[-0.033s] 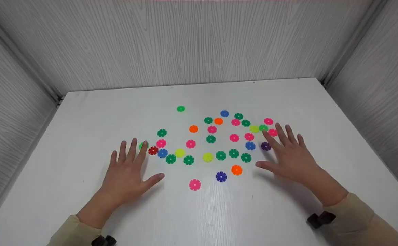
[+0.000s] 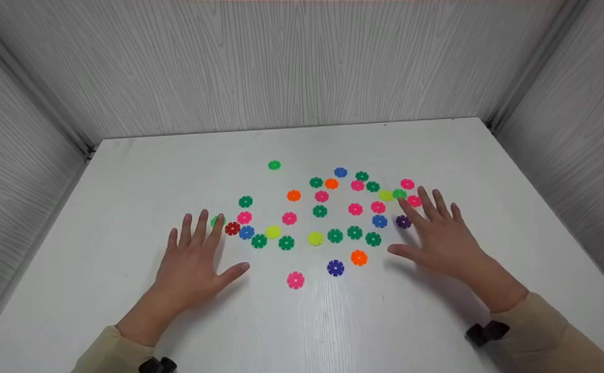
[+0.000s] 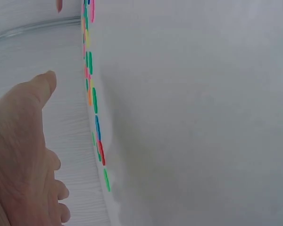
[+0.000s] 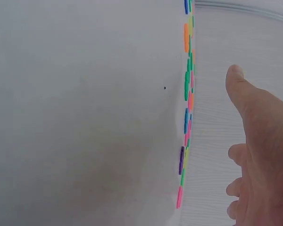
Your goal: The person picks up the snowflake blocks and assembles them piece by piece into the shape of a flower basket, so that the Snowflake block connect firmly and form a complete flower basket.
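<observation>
On the table (image 2: 333, 321), flat notched discs (image 2: 320, 211) lie in a loose scatter between the two hands and ahead of them. Compared with the earlier head frame, no displacement is visible: each hand and each disc occupies the same position. The left hand (image 2: 190, 267) is palm down, fingers extended and spread, thumb set apart; its index finger partly covers a light green disc (image 2: 214, 221), with a red disc (image 2: 233, 228) just beside it. The right hand (image 2: 444, 241) is likewise spread, its index fingertip overlapping a bright green disc (image 2: 399, 193) in the head view, with a purple disc (image 2: 404, 221) just below that finger. Both wrist views show a gap between hand and table, so the hands are raised over the surface. Nearest the wearer lie a pink disc (image 2: 295, 280), a dark blue disc (image 2: 335, 268) and an orange disc (image 2: 359, 258); an outlying green disc (image 2: 274, 165) lies toward the wall (image 2: 302, 67). Beige sleeves (image 2: 535, 331) cover both forearms.
</observation>
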Available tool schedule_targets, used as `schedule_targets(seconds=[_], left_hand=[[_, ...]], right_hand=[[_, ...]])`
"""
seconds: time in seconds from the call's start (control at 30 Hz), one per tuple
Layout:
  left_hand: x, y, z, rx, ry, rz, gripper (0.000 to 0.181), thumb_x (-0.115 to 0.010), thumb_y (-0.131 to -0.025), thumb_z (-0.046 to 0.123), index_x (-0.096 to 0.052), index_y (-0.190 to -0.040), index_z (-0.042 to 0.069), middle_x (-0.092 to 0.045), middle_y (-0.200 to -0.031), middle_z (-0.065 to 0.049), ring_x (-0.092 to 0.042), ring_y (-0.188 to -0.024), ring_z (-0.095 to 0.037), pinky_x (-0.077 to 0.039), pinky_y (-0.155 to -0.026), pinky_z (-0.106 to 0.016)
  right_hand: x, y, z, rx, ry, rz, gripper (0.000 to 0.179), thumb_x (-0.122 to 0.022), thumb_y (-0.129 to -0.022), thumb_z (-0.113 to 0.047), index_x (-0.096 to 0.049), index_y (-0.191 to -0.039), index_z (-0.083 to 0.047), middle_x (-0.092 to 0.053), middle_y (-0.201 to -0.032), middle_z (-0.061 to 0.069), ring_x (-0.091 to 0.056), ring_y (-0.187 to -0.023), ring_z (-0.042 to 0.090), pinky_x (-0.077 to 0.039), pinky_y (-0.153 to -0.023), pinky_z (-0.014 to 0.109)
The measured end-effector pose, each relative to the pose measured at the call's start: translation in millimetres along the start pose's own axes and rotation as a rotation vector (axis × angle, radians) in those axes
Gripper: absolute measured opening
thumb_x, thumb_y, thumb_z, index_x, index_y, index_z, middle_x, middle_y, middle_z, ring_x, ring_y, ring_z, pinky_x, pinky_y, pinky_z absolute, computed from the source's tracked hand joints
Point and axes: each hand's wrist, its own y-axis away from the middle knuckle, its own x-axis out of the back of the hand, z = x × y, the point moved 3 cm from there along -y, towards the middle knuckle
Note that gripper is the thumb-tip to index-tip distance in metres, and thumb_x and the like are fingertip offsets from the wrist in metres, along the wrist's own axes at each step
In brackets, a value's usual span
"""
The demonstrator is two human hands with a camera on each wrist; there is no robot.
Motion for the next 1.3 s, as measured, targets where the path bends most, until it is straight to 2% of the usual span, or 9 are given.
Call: schedule_targets(seconds=[0.2, 0.43, 0.6, 0.7, 0.83, 0.97, 1.1, 1.3], left_hand=[[1.2, -1.4, 4.7, -0.013, -0.008, 0.003, 0.109, -0.054, -0.093, 0.079, -0.022, -0.169, 0.009, -0.015, -0.174, -0.024, -0.008, -0.159, -0.052, -0.010, -0.124, -0.072], [10.7, -6.2, 14.3, -0.076, -0.001, 0.030, 0.108, -0.055, -0.092, 0.079, -0.024, -0.169, 0.010, -0.019, -0.174, -0.021, -0.014, -0.159, -0.050, -0.013, -0.125, -0.070], [15.9, -8.0, 22.6, -0.130, 0.045, 0.039, 0.106, -0.055, -0.093, 0.079, -0.026, -0.169, 0.012, -0.019, -0.175, -0.017, -0.017, -0.160, -0.045, -0.012, -0.127, -0.065], [16.9, -9.1, 29.2, -0.180, 0.086, 0.048, 0.105, -0.057, -0.092, 0.079, -0.025, -0.170, 0.015, -0.022, -0.175, -0.014, -0.020, -0.160, -0.039, -0.014, -0.128, -0.061], [15.6, -9.8, 38.3, -0.265, 0.171, 0.047, 0.103, -0.065, -0.092, 0.072, -0.023, -0.171, 0.021, -0.025, -0.175, -0.008, -0.025, -0.160, -0.031, -0.021, -0.127, -0.057], [12.1, -10.1, 46.8, -0.326, 0.273, 0.025, 0.102, -0.076, -0.089, 0.065, -0.027, -0.170, 0.025, -0.030, -0.173, -0.002, -0.034, -0.157, -0.026, -0.038, -0.119, -0.058], [6.1, -11.6, 55.7, -0.331, 0.384, -0.007, 0.103, -0.083, -0.084, 0.062, -0.032, -0.168, 0.032, -0.036, -0.170, 0.006, -0.039, -0.154, -0.020, -0.048, -0.112, -0.054], [-6.6, -15.1, 65.6, -0.342, 0.648, -0.054, 0.095, -0.090, -0.082, 0.052, -0.044, -0.163, 0.034, -0.054, -0.158, 0.004, -0.062, -0.133, -0.015, -0.055, -0.105, -0.050]], right_hand=[[0.8, 1.9, -2.6, 0.020, -0.022, 0.005, 0.109, -0.052, -0.089, -0.086, -0.021, -0.171, -0.022, -0.003, -0.176, 0.022, 0.000, -0.160, 0.051, -0.010, -0.121, 0.077], [6.5, -1.1, -12.9, 0.066, -0.134, 0.006, 0.107, -0.061, -0.088, -0.081, -0.022, -0.171, -0.025, -0.009, -0.178, 0.014, -0.005, -0.162, 0.042, -0.016, -0.125, 0.067], [8.9, -2.0, -26.3, 0.107, -0.236, 0.004, 0.104, -0.071, -0.087, -0.075, -0.026, -0.170, -0.031, -0.016, -0.177, 0.006, -0.019, -0.160, 0.038, -0.043, -0.113, 0.063], [8.9, -2.4, -34.5, 0.126, -0.306, -0.001, 0.101, -0.076, -0.087, -0.068, -0.027, -0.169, -0.036, -0.023, -0.176, 0.002, -0.028, -0.158, 0.035, -0.052, -0.105, 0.060], [8.2, -3.8, -46.2, 0.187, -0.419, 0.009, 0.096, -0.082, -0.088, -0.056, -0.033, -0.167, -0.035, -0.035, -0.171, 0.000, -0.036, -0.155, 0.030, -0.051, -0.107, 0.057], [6.8, -5.2, -58.0, 0.262, -0.533, 0.032, 0.089, -0.086, -0.089, -0.048, -0.042, -0.164, -0.029, -0.046, -0.165, -0.003, -0.042, -0.152, 0.027, -0.048, -0.111, 0.056], [3.1, -4.9, -68.6, 0.283, -0.600, 0.027, 0.082, -0.087, -0.088, -0.044, -0.050, -0.160, -0.029, -0.053, -0.159, -0.006, -0.049, -0.148, 0.026, -0.051, -0.108, 0.055], [-8.2, -7.6, -82.4, 0.295, -0.705, -0.032, 0.071, -0.089, -0.086, -0.039, -0.062, -0.150, -0.024, -0.064, -0.147, -0.008, -0.058, -0.137, 0.023, -0.057, -0.102, 0.051]])
